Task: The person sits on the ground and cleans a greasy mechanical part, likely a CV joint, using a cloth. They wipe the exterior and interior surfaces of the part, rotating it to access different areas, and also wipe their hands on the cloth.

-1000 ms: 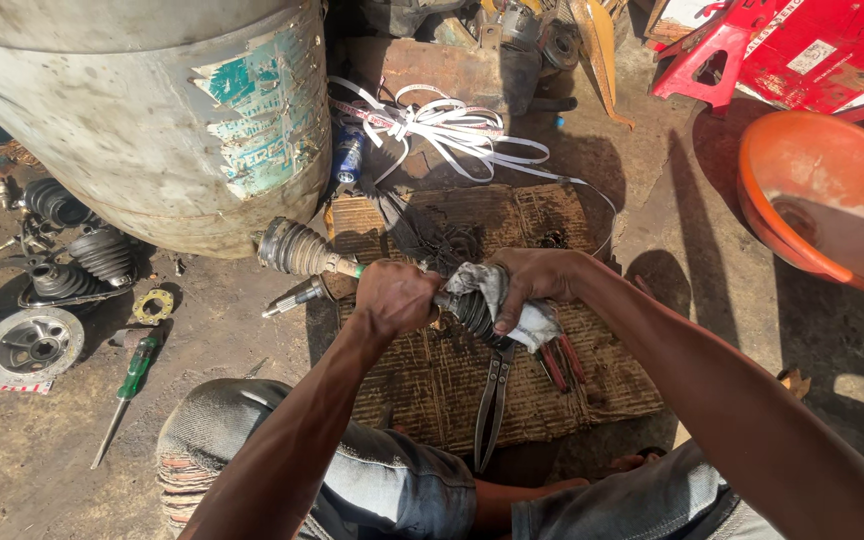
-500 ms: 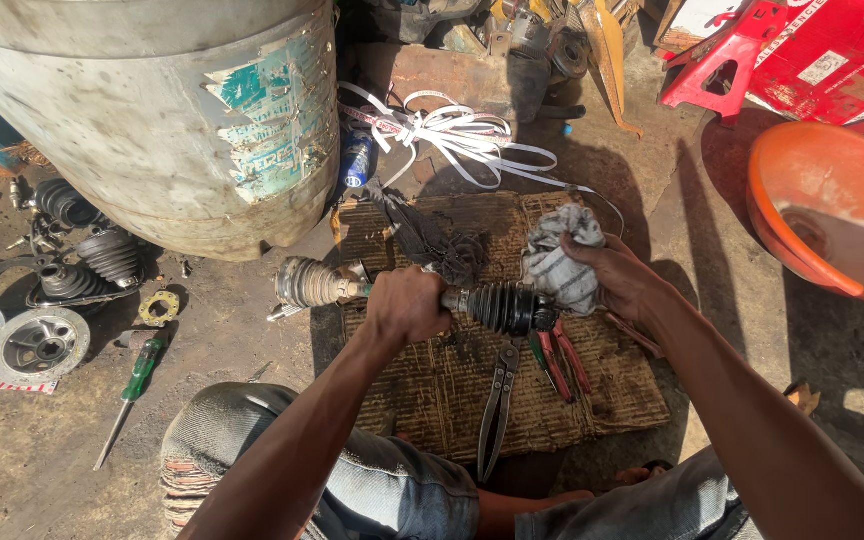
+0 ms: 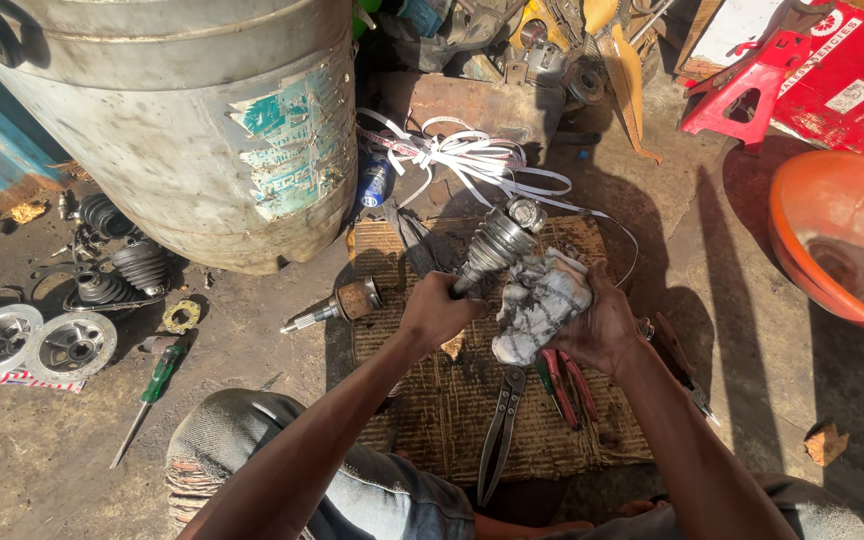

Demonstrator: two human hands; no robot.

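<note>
My left hand (image 3: 439, 312) grips the middle of a greasy drive shaft (image 3: 497, 243), whose rubber-booted joint end tilts up and away toward the white straps. Its other rusty joint end (image 3: 350, 301) lies low at the left of the woven mat (image 3: 472, 400). My right hand (image 3: 602, 325) clutches a dirty grey rag (image 3: 537, 300) right beside the shaft's boot. Black pliers (image 3: 500, 433) and red-handled pliers (image 3: 562, 375) lie on the mat below my hands.
A large metal drum (image 3: 202, 120) stands at upper left. Rubber boots (image 3: 122, 265), metal discs (image 3: 37, 345) and a green screwdriver (image 3: 152, 385) lie on the ground at left. An orange basin (image 3: 842, 240) sits at right, white straps (image 3: 462, 155) and a red stool (image 3: 752, 90) beyond.
The shaft has swung from lying across the mat to pointing up and away. My right hand with the rag came back in against its boot.
</note>
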